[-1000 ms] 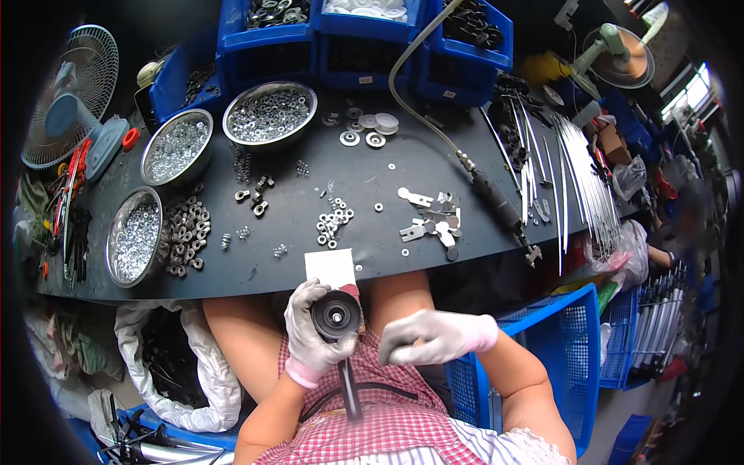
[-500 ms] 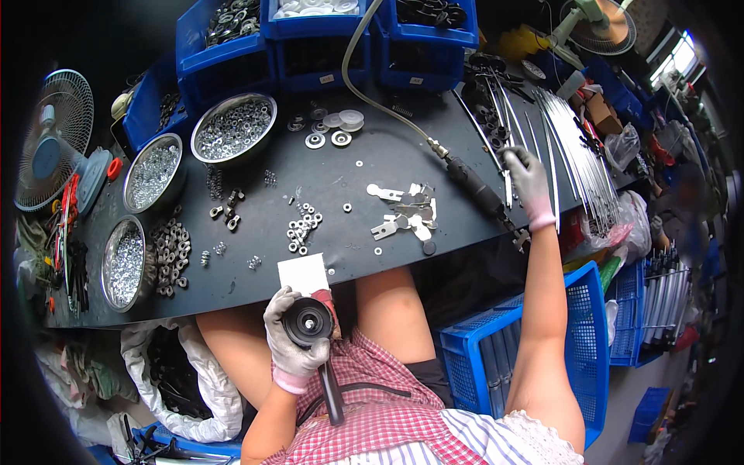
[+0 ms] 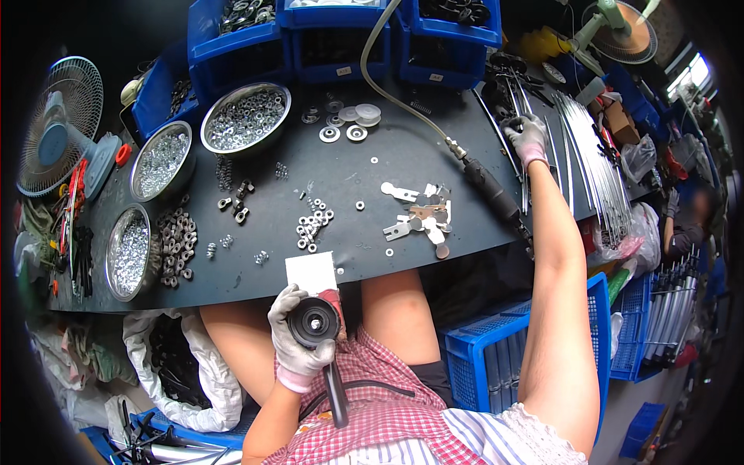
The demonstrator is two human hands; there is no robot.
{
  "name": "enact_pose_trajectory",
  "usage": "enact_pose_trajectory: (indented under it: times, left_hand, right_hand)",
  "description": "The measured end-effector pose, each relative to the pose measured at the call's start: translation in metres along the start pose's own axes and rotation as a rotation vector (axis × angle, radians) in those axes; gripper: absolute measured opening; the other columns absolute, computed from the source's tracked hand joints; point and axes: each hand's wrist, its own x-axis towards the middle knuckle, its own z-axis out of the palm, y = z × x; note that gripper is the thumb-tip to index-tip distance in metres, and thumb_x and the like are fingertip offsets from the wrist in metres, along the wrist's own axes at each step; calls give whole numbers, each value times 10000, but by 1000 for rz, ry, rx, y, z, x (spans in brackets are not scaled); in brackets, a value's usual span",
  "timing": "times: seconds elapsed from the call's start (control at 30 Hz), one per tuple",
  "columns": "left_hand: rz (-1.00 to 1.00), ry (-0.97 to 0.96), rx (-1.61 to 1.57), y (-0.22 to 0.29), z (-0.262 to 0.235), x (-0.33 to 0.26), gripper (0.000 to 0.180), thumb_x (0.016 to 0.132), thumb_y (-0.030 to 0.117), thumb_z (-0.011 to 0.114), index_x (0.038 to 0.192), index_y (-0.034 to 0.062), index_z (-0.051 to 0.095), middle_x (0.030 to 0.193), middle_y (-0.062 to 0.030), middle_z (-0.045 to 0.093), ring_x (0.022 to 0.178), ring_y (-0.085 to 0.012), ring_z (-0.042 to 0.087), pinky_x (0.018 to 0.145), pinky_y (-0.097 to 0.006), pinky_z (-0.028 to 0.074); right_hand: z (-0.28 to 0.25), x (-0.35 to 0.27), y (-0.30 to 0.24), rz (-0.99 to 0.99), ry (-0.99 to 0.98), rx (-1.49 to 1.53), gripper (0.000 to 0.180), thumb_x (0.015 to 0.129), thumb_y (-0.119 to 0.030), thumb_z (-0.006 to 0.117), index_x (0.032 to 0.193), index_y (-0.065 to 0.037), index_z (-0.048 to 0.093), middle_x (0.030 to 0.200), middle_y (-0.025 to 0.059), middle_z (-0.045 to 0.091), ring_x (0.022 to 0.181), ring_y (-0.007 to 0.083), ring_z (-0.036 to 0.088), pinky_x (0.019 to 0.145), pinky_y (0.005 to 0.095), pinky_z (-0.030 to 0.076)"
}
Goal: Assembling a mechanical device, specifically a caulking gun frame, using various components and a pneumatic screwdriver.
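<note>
My left hand (image 3: 294, 333), in a white glove, is closed round a black round part (image 3: 313, 322) in front of my lap. A small bright metal piece shows in its centre, and a black handle (image 3: 335, 395) runs down from it. Just above the part is a white flat piece (image 3: 310, 271) at the table edge. My right hand (image 3: 530, 139), also gloved, reaches far over the right of the table. Its fingers are curled on a thin metal rod (image 3: 525, 190) among several with dark ends; the fingertips are partly hidden. An air screwdriver (image 3: 492, 190) with a hose lies left of that arm.
Metal bowls of small hardware (image 3: 246, 120) stand at the left, below blue bins (image 3: 337, 58). Flat metal plates (image 3: 418, 217), nuts (image 3: 314, 225), springs and washers (image 3: 356, 133) lie mid-table. More rods (image 3: 593, 155) lie far right. A blue crate (image 3: 465, 364) stands beside my right leg.
My right hand has moved a little farther out over the rods, and its fingers have curled down onto them. My left hand still holds the black part. The whole view has shifted slightly.
</note>
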Motion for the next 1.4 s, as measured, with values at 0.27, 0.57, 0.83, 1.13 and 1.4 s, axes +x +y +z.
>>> enact_pose_trajectory:
  times: [0.27,0.57,0.83,1.13,1.4]
  left_hand:
    - [-37,5,36,-1,-6,-9,901,666,648,764,1208,17,417,1177,-136,510,1229,-287,475,1079,-430,356]
    - [219,60,140,9,-2,19,664,581,224,809,1134,80,471,1051,-187,596,955,-398,619,867,-445,500]
    - [205,81,128,5,-1,13,637,578,225,799,1108,78,480,1030,-152,601,960,-383,612,864,-452,500]
    - [205,81,88,6,-1,18,684,561,221,830,1142,91,494,1048,-119,625,965,-319,627,856,-403,499]
    - [169,70,29,3,-3,15,690,555,228,823,1144,81,496,1011,-121,633,922,-326,633,837,-404,502]
  right_hand:
    - [-65,-69,-85,17,-89,1774,226,884,-30,676,1098,-71,614,994,51,675,836,122,650,757,245,530]
    - [-153,-214,-192,-236,-822,1971,476,871,-178,699,1292,-43,520,1179,112,601,1013,155,594,907,270,477]
    - [-166,-258,-237,-257,-877,1990,467,924,-175,654,1345,-37,504,1231,109,594,1097,162,575,893,280,467]
    - [-132,-320,-240,-1019,-57,869,359,753,81,678,1086,-54,690,1065,124,648,916,258,648,784,333,530]
    - [-131,-329,-242,-1195,-77,644,535,648,50,684,1163,-91,649,1002,94,643,882,273,644,752,345,533]
